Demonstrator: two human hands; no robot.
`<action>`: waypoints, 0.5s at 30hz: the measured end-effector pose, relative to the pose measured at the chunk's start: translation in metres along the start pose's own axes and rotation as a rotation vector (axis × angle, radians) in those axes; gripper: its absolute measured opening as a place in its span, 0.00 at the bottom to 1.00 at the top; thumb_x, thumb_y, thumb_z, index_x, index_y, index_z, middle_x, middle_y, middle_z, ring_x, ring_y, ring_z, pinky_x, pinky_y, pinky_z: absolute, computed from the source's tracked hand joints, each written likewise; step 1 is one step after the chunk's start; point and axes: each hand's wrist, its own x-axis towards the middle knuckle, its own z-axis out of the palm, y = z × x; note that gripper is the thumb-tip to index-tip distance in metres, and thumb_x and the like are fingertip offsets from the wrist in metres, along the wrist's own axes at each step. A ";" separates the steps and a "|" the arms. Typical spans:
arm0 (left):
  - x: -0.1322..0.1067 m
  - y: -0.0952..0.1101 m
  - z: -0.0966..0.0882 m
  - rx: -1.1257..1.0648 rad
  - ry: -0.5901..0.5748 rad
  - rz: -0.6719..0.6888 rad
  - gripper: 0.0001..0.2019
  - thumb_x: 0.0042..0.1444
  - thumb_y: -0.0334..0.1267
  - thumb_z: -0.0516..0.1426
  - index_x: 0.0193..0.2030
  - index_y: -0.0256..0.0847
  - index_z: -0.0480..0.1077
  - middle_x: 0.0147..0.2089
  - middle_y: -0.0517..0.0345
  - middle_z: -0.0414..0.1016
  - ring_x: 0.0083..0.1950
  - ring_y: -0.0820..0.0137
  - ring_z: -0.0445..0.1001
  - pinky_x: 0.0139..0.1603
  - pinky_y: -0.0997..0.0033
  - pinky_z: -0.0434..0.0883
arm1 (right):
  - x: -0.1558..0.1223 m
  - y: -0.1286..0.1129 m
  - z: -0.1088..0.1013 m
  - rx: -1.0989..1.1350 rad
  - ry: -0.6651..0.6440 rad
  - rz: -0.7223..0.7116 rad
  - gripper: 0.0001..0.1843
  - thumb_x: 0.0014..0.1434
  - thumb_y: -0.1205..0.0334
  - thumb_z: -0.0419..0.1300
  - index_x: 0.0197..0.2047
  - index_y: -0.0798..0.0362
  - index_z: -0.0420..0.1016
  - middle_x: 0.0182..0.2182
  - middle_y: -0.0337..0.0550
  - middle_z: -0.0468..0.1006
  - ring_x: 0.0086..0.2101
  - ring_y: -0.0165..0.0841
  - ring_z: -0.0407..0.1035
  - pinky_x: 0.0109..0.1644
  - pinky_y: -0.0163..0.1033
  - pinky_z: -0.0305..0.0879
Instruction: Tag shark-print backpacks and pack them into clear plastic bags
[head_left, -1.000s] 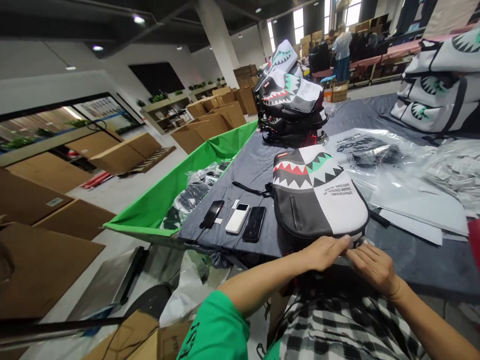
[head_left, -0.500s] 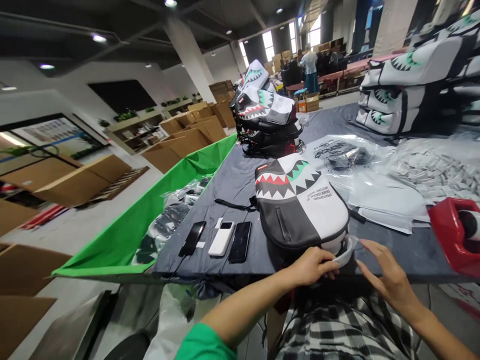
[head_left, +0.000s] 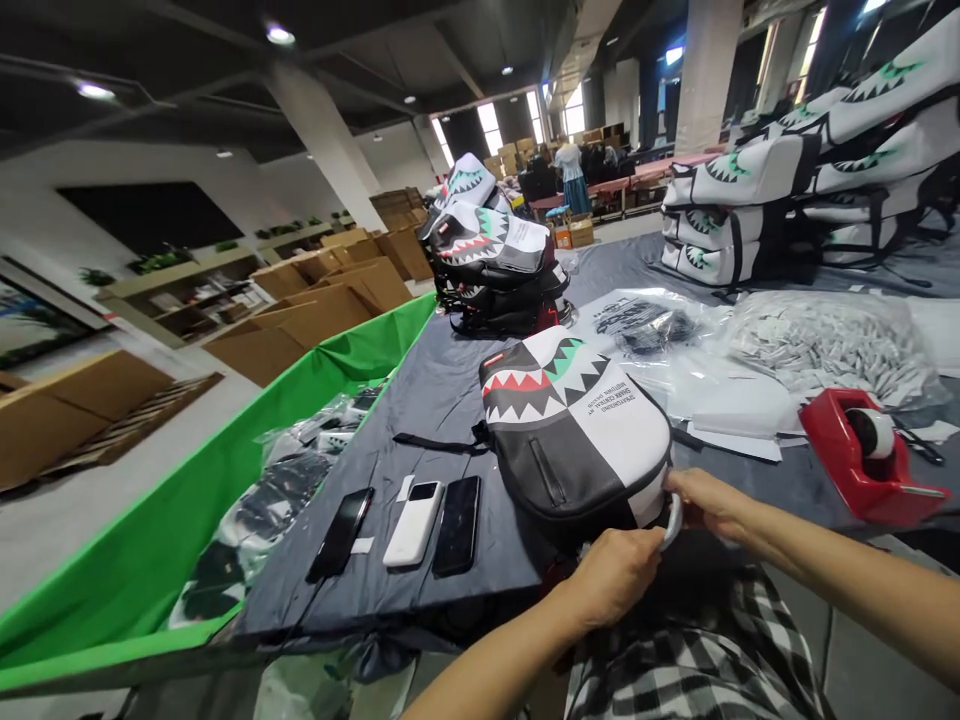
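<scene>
- We locate the backpack (head_left: 577, 430) directly ahead of both hands, lying front panel up on the grey cloth (head_left: 409, 395); its rounded end lies nearest the hands.
- We observe the left hand (head_left: 619, 575) closed on a pale strip (head_left: 674, 520) at that end; the strip curves upward to the right hand (head_left: 697, 505).
- We find the right hand narrow, fingers bent against the backpack's edge; we cannot tell what its fingertips hold.
- We judge the handling of this unit as under way; both hands are engaged at one edge, and the strip is not yet released; how much is left, we cannot tell.
- We note a bag stack (head_left: 487, 255) beyond the hands and a second stack (head_left: 727, 225) ahead to their right; the backpack lies apart from both.
- We identify a white device (head_left: 412, 525) between two phones left of the hands; a red tape dispenser (head_left: 840, 450) stands to their right.
</scene>
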 end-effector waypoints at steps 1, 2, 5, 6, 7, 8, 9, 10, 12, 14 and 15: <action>0.001 -0.002 -0.001 -0.046 0.027 -0.003 0.13 0.67 0.32 0.48 0.49 0.41 0.73 0.40 0.56 0.81 0.37 0.71 0.76 0.42 0.76 0.70 | 0.007 -0.001 0.000 -0.011 0.005 -0.013 0.12 0.45 0.52 0.59 0.21 0.50 0.65 0.15 0.37 0.65 0.20 0.32 0.63 0.25 0.40 0.69; 0.003 -0.003 -0.002 -0.090 0.057 -0.016 0.13 0.67 0.32 0.48 0.50 0.42 0.73 0.41 0.57 0.81 0.38 0.71 0.76 0.43 0.76 0.69 | 0.012 -0.001 0.001 -0.026 0.011 -0.033 0.12 0.46 0.51 0.58 0.22 0.50 0.66 0.15 0.37 0.65 0.20 0.32 0.64 0.26 0.40 0.69; 0.010 -0.007 0.000 -0.196 0.125 -0.099 0.14 0.65 0.31 0.50 0.50 0.41 0.75 0.37 0.57 0.80 0.36 0.70 0.74 0.43 0.75 0.69 | 0.015 0.005 -0.006 -0.105 0.057 -0.142 0.16 0.49 0.46 0.59 0.26 0.51 0.70 0.19 0.39 0.71 0.24 0.35 0.68 0.29 0.41 0.71; 0.013 -0.008 0.001 -0.239 0.134 -0.122 0.14 0.64 0.31 0.50 0.48 0.40 0.76 0.34 0.59 0.79 0.34 0.71 0.73 0.41 0.75 0.68 | 0.012 0.008 -0.013 -0.145 0.097 -0.195 0.18 0.50 0.43 0.60 0.29 0.51 0.73 0.23 0.41 0.74 0.26 0.36 0.70 0.30 0.41 0.71; 0.015 -0.008 0.002 -0.288 0.138 -0.138 0.13 0.63 0.31 0.51 0.46 0.40 0.77 0.32 0.60 0.77 0.32 0.71 0.71 0.39 0.76 0.67 | 0.006 0.012 -0.023 -0.186 0.152 -0.252 0.21 0.50 0.41 0.61 0.33 0.51 0.75 0.27 0.43 0.77 0.29 0.38 0.72 0.32 0.42 0.71; 0.016 -0.009 0.004 -0.339 0.138 -0.146 0.13 0.63 0.32 0.51 0.44 0.39 0.78 0.30 0.61 0.76 0.31 0.72 0.71 0.38 0.76 0.67 | -0.002 0.015 -0.039 -0.222 0.221 -0.305 0.23 0.50 0.39 0.63 0.37 0.50 0.77 0.33 0.45 0.79 0.34 0.40 0.73 0.36 0.43 0.71; 0.017 -0.010 0.005 -0.393 0.138 -0.147 0.12 0.62 0.32 0.52 0.42 0.39 0.78 0.30 0.61 0.75 0.31 0.72 0.71 0.38 0.76 0.67 | -0.012 0.019 -0.058 -0.281 0.328 -0.366 0.24 0.50 0.39 0.64 0.40 0.49 0.77 0.37 0.47 0.80 0.37 0.42 0.73 0.39 0.45 0.71; 0.017 -0.011 0.006 -0.450 0.135 -0.148 0.11 0.62 0.33 0.52 0.40 0.39 0.77 0.30 0.61 0.75 0.33 0.71 0.73 0.39 0.76 0.67 | -0.024 0.022 -0.082 -0.356 0.466 -0.426 0.24 0.51 0.38 0.64 0.42 0.48 0.77 0.41 0.48 0.79 0.40 0.43 0.72 0.43 0.46 0.70; 0.016 -0.012 0.006 -0.569 0.129 -0.167 0.11 0.61 0.36 0.53 0.40 0.39 0.77 0.33 0.60 0.77 0.36 0.69 0.76 0.40 0.75 0.69 | -0.049 0.028 -0.136 -0.569 0.823 -0.539 0.24 0.56 0.35 0.58 0.39 0.47 0.77 0.40 0.50 0.79 0.40 0.46 0.72 0.45 0.50 0.68; 0.015 -0.014 0.006 -0.694 0.119 -0.205 0.12 0.61 0.40 0.54 0.42 0.38 0.77 0.36 0.57 0.78 0.38 0.67 0.78 0.40 0.73 0.71 | -0.070 0.034 -0.189 -0.653 1.049 -0.539 0.24 0.59 0.35 0.55 0.34 0.48 0.75 0.33 0.53 0.75 0.34 0.48 0.69 0.42 0.54 0.65; 0.014 -0.015 0.006 -0.750 0.114 -0.224 0.13 0.60 0.41 0.54 0.44 0.38 0.77 0.38 0.56 0.79 0.38 0.66 0.79 0.40 0.72 0.72 | -0.078 0.038 -0.211 -0.684 1.107 -0.532 0.24 0.57 0.34 0.56 0.30 0.47 0.73 0.27 0.51 0.72 0.30 0.47 0.66 0.39 0.54 0.63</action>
